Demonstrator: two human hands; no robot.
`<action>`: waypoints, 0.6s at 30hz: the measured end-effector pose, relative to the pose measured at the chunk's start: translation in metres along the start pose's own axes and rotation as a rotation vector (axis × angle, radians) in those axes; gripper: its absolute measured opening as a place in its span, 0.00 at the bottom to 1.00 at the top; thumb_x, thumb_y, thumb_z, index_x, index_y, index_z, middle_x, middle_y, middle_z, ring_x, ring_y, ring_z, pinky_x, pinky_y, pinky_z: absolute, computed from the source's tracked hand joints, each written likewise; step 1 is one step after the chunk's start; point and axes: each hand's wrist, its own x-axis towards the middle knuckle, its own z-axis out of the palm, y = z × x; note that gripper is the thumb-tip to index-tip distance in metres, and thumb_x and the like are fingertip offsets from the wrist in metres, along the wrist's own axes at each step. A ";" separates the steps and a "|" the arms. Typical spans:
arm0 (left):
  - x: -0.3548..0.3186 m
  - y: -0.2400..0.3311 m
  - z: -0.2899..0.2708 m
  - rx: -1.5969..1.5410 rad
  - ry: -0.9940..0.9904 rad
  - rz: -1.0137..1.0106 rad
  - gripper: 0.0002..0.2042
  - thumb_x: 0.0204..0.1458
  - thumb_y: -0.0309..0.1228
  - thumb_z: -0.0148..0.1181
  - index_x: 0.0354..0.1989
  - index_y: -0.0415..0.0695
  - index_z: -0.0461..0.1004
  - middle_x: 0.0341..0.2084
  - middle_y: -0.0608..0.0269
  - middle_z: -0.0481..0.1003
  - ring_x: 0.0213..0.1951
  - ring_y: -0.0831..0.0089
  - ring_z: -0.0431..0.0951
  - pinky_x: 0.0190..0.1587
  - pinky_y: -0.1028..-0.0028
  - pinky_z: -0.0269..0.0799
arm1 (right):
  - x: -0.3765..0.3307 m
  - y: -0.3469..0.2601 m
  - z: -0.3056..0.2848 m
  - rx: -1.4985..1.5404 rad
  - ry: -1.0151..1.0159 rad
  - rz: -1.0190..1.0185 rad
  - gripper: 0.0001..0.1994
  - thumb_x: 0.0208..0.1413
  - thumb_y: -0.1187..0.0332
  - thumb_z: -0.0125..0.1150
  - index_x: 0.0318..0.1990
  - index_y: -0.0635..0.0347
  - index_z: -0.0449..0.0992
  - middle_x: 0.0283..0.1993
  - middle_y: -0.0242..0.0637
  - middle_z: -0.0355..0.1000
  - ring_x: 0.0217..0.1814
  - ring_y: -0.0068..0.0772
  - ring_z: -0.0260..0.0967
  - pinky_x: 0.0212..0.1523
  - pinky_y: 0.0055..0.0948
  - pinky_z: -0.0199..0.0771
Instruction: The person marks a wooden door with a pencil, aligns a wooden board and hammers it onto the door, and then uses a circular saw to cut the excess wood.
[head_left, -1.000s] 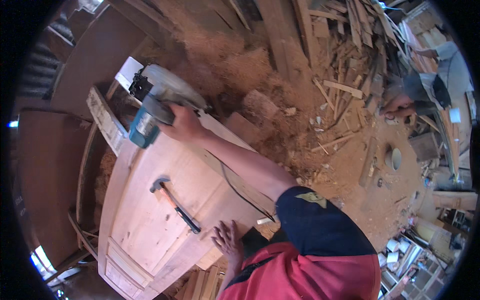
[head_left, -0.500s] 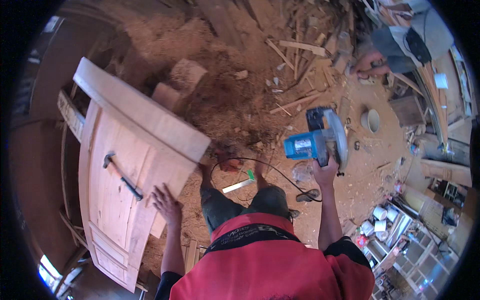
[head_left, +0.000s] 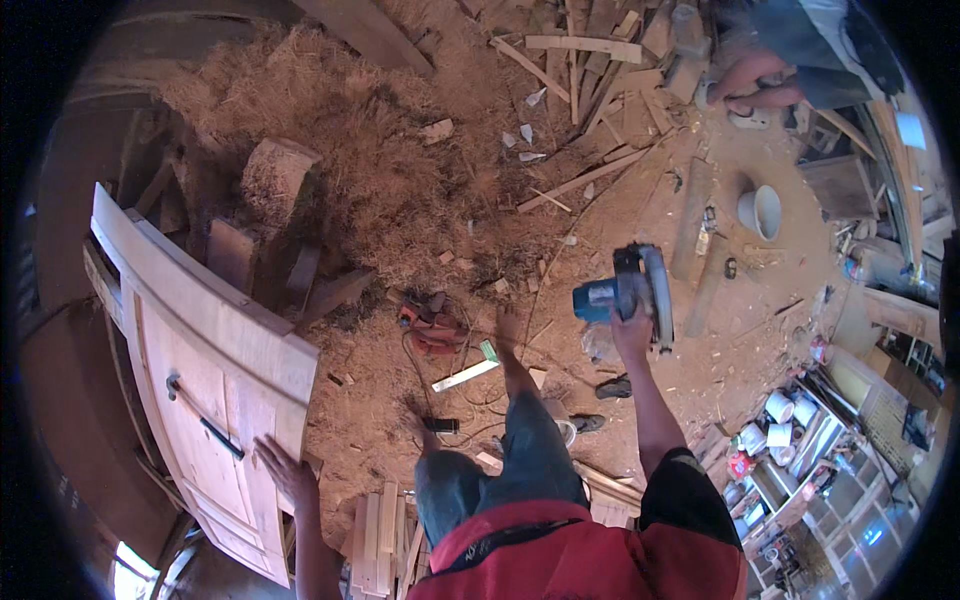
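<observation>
My left hand [head_left: 287, 475] lies flat with its fingers spread on the edge of a pale wooden door [head_left: 240, 380], which has a panelled face and a board along its far edge. On the door rests a hammer [head_left: 215, 432] with a dark grip, up and left of that hand. Out to the right, my right hand [head_left: 632, 327] is wrapped round the handle of a blue and dark circular saw [head_left: 645, 290], held clear of the door. Between my hands, on the ground by my feet, are a metal try square [head_left: 467, 375] and a red power tool [head_left: 435, 328].
Sawdust and wood offcuts [head_left: 590, 90] cover the ground ahead. Wooden blocks [head_left: 282, 180] stand beyond the door. A white bucket [head_left: 760, 212] stands to the right, near another person's legs [head_left: 755, 80]. Shelves with containers [head_left: 790, 420] line the right; boards [head_left: 380, 530] lie below.
The saw has dropped lower and moved away from me in my right hand. My view has shifted, so the door sits further left. My left hand stays on the door; my legs have stepped.
</observation>
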 end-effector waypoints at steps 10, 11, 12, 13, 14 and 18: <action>0.009 0.015 0.003 -0.050 -0.053 -0.090 0.43 0.55 0.31 0.58 0.75 0.36 0.39 0.74 0.37 0.41 0.73 0.37 0.46 0.74 0.48 0.48 | 0.212 -0.099 0.251 -0.394 -0.361 -0.516 0.35 0.52 0.59 0.68 0.66 0.57 0.62 0.43 0.55 0.78 0.41 0.59 0.78 0.41 0.52 0.81; 0.015 0.008 0.012 -0.028 -0.042 -0.045 0.42 0.58 0.36 0.58 0.75 0.36 0.39 0.74 0.36 0.43 0.73 0.37 0.47 0.73 0.48 0.49 | 0.232 -0.100 0.269 -0.450 -0.330 -0.572 0.36 0.53 0.59 0.67 0.68 0.55 0.60 0.44 0.54 0.78 0.41 0.57 0.79 0.41 0.51 0.81; 0.008 0.003 0.018 0.030 -0.030 -0.071 0.42 0.60 0.45 0.55 0.75 0.35 0.40 0.73 0.35 0.45 0.72 0.37 0.49 0.72 0.48 0.51 | 0.242 -0.111 0.296 -0.493 -0.308 -0.657 0.37 0.54 0.59 0.67 0.70 0.54 0.58 0.45 0.53 0.78 0.41 0.54 0.80 0.40 0.50 0.82; -0.011 -0.019 0.029 0.051 -0.054 -0.147 0.42 0.60 0.44 0.56 0.75 0.35 0.41 0.72 0.34 0.46 0.72 0.38 0.51 0.72 0.49 0.51 | 0.243 -0.132 0.315 -0.487 -0.330 -0.674 0.37 0.54 0.59 0.67 0.70 0.54 0.58 0.45 0.53 0.78 0.41 0.54 0.80 0.40 0.50 0.82; -0.045 -0.062 0.042 0.158 -0.099 -0.140 0.42 0.59 0.43 0.57 0.74 0.35 0.42 0.72 0.34 0.47 0.71 0.38 0.52 0.72 0.49 0.51 | 0.240 -0.165 0.326 -0.564 -0.380 -0.678 0.35 0.56 0.59 0.64 0.70 0.51 0.58 0.46 0.52 0.79 0.41 0.52 0.80 0.40 0.49 0.82; -0.071 -0.090 0.059 0.136 -0.072 -0.115 0.42 0.57 0.40 0.60 0.73 0.34 0.44 0.71 0.34 0.50 0.70 0.38 0.54 0.71 0.49 0.53 | 0.258 -0.185 0.396 -0.735 -0.398 -0.741 0.32 0.61 0.62 0.57 0.73 0.44 0.56 0.47 0.49 0.79 0.42 0.46 0.81 0.38 0.43 0.83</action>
